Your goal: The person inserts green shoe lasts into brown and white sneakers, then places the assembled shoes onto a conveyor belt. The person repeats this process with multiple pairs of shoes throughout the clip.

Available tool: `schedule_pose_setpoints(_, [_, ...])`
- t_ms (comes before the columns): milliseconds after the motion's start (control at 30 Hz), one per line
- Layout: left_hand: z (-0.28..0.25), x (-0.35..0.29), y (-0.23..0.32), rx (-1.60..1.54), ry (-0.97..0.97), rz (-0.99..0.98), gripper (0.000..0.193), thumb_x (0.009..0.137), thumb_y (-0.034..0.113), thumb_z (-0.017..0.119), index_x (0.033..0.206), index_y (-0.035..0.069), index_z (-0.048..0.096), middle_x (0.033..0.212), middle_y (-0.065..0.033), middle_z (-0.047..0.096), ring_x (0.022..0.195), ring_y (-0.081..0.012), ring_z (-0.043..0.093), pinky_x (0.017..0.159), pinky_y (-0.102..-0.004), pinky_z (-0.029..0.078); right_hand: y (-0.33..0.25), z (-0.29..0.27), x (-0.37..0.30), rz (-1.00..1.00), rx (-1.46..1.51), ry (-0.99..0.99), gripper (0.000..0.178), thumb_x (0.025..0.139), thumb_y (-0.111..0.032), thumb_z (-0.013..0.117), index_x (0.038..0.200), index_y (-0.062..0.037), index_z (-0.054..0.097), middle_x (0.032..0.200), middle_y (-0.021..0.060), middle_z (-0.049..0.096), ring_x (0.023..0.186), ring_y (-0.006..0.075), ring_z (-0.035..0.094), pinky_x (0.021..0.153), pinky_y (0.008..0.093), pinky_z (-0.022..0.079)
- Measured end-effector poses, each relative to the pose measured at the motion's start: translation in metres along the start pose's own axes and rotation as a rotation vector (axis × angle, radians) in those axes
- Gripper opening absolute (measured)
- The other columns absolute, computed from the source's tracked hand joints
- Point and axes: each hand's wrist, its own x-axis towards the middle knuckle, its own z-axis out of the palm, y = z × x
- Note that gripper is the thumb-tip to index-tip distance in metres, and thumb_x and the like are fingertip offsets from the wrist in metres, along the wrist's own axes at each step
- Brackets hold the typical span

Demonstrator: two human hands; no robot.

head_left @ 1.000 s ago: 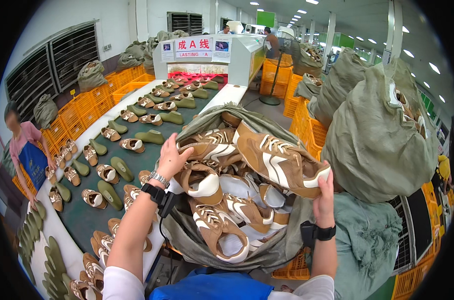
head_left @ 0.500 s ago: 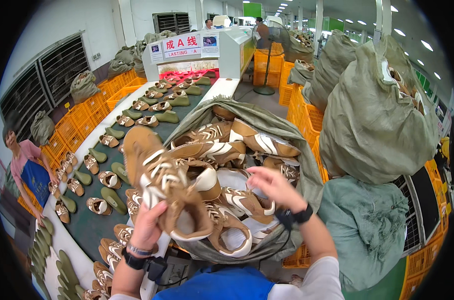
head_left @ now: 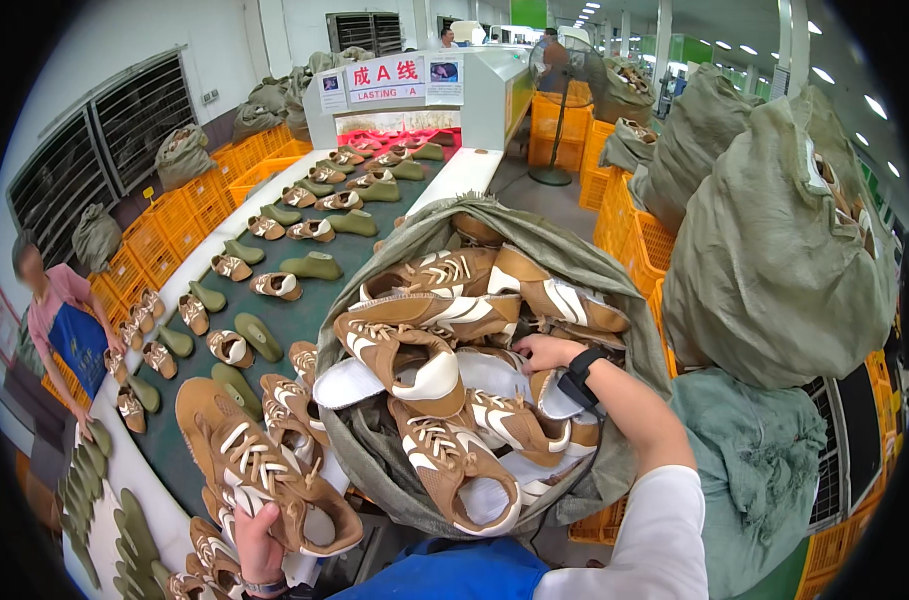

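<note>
Gripping of a brown lace-up sneaker [head_left: 264, 465] with white stripes is done by the left hand [head_left: 259, 550], just left of the open woven sack [head_left: 374, 460]. The shoe is tilted, its toe directed away from the body; the thumb is seen against its side, while the other fingers are mostly hidden. The right hand [head_left: 547, 352] is lowered into the right half of the sack, its fingers bent; their tips are hidden among the shoes, so whether anything is grasped cannot be told.

The sack is filled with loosely heaped matching sneakers [head_left: 464, 465], by which its inside is largely blocked from view. Left of the sack, a dark green conveyor belt [head_left: 164, 430] is covered with spaced sneakers and olive shoe lasts [head_left: 259, 337]; part of it is screened by the held shoe. At the belt's far side, well left of the sack, a co-worker [head_left: 54, 310] in a blue apron is seen. Right of the sack, a bulging grey-green sack [head_left: 774, 250] and a teal cloth bundle [head_left: 744, 440] are placed. Beyond the sack, orange crates [head_left: 564, 130] are stacked near a standing fan [head_left: 566, 75].
</note>
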Motion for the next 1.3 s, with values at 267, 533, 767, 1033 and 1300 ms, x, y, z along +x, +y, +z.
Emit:
schedule_pose_setpoints(267, [0.007,-0.001,-0.004,0.019,0.019,-0.004,0.059,0.077,0.005,0.068,0.130,-0.001,0.043,0.120,-0.0086,0.057,0.108,-0.0210,0.057,0.096,-0.0337,0.043,-0.041,-0.037,-0.012,-0.106,0.012,-0.086,0.031,0.067,-0.010,0.073,0.094,-0.0001,0.062,0.076,0.0091,0.063,0.072,0.0171,0.057,0.067,0.0323,0.047])
schedule_pose_setpoints(533, [0.033,0.008,-0.009,-0.035,-0.080,-0.047,0.057,0.077,0.004,0.068,0.128,-0.001,0.045,0.119,-0.0076,0.058,0.106,-0.0186,0.057,0.095,-0.0317,0.043,-0.053,-0.049,-0.044,-0.260,0.540,-0.261,0.028,0.080,-0.006,0.060,0.107,0.0003,0.064,0.103,0.0100,0.067,0.093,0.0155,0.060,0.080,0.0294,0.047])
schedule_pose_setpoints(767, [0.036,0.003,-0.004,0.024,-0.093,-0.011,0.059,0.076,0.006,0.070,0.128,-0.002,0.045,0.120,-0.0087,0.059,0.108,-0.0194,0.057,0.096,-0.0324,0.042,0.008,-0.004,0.040,0.418,-0.298,0.013,0.036,0.079,-0.020,0.061,0.108,0.0011,0.064,0.109,0.0272,0.062,0.103,0.0399,0.060,0.088,0.0426,0.047])
schedule_pose_setpoints(1033, [0.030,-0.005,-0.005,-0.018,-0.037,0.010,0.061,0.074,0.007,0.073,0.128,-0.002,0.045,0.119,-0.0089,0.059,0.107,-0.0192,0.057,0.095,-0.0324,0.043,0.028,0.025,0.068,0.097,-0.576,-0.057,0.036,0.078,-0.020,0.064,0.109,-0.0020,0.064,0.112,0.0236,0.062,0.104,0.0388,0.060,0.088,0.0421,0.048])
schedule_pose_setpoints(1300, [0.025,-0.004,-0.010,-0.007,-0.011,-0.017,0.057,0.075,0.005,0.070,0.127,-0.002,0.047,0.117,-0.0082,0.060,0.105,-0.0182,0.058,0.095,-0.0316,0.044,-0.034,-0.016,-0.004,0.342,0.061,0.666,0.042,0.074,-0.009,0.062,0.114,-0.0009,0.053,0.103,0.0248,0.062,0.102,0.0427,0.057,0.087,0.0450,0.047])
